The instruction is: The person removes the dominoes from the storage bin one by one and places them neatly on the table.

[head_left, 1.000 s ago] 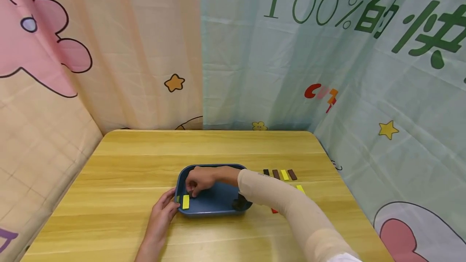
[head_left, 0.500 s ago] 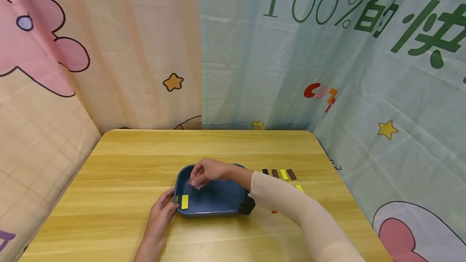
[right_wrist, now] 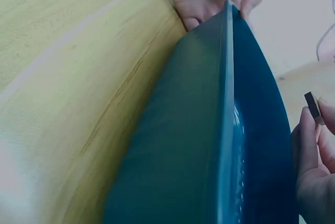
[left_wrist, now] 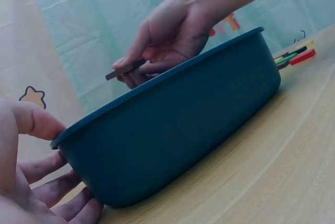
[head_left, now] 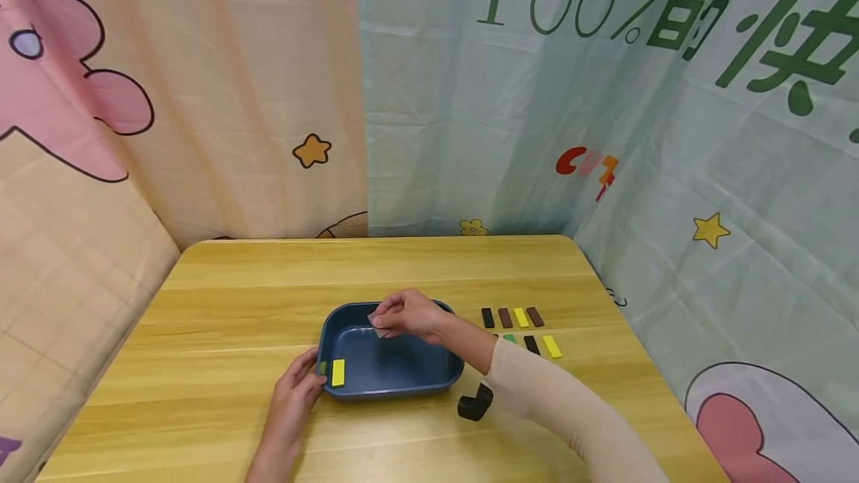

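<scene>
A dark blue plastic basin stands on the wooden table. My left hand grips its left end, thumb over the rim and the other fingers against the outer wall. Between thumb and fingers of my right hand I pinch a small flat brown block, held above the basin near its far side. In the right wrist view the same brown block shows edge-on at the fingertips. Inside the basin, a yellow block lies at the left end, close to my left thumb.
Right of the basin, blocks lie in two rows: a black block, a brown block and others behind, a green block and a yellow block nearer. A red block shows in the left wrist view. Printed curtains surround the table.
My right hand has risen from the basin's left part with the brown block and shifted right and away from me. My left hand keeps its grip on the rim. More blocks at right have come into sight.
</scene>
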Demonstrator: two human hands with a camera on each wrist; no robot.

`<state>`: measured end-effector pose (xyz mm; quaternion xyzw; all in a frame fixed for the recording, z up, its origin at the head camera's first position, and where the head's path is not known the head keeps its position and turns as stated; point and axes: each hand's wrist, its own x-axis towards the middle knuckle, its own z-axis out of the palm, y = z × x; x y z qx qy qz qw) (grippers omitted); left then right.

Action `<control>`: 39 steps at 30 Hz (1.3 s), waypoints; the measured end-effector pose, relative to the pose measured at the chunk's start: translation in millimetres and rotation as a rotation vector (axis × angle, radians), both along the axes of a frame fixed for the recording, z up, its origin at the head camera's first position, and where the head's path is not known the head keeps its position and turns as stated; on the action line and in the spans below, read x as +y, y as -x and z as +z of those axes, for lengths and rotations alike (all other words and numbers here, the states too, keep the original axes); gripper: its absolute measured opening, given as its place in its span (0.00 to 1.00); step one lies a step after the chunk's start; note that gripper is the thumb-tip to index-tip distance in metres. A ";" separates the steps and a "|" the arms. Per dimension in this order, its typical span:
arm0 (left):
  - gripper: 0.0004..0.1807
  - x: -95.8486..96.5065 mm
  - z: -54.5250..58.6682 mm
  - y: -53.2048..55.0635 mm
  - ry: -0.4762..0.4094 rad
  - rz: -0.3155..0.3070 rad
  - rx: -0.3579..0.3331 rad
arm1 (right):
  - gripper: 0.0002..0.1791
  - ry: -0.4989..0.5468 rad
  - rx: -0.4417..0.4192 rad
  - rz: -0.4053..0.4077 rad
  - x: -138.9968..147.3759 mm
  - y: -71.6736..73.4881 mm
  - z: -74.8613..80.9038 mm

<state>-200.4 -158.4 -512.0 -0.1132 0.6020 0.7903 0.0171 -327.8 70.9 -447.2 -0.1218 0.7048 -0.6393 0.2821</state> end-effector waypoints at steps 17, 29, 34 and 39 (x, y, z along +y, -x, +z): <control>0.32 0.6 -0.2 -0.9 -0.004 0.005 0.023 | 0.07 0.051 0.037 -0.096 40.4 -13.7 -4.5; 0.32 -0.2 -1.1 -1.5 -0.003 -0.002 0.023 | 0.08 0.040 0.045 -0.133 65.9 -24.6 -1.3; 0.32 -0.6 -1.4 -1.0 -0.007 -0.006 0.020 | 0.10 0.027 0.060 -0.185 82.4 -35.0 0.5; 0.32 -1.2 -1.3 -1.5 -0.014 -0.005 -0.005 | 0.10 0.038 0.049 -0.246 102.7 -44.9 -7.6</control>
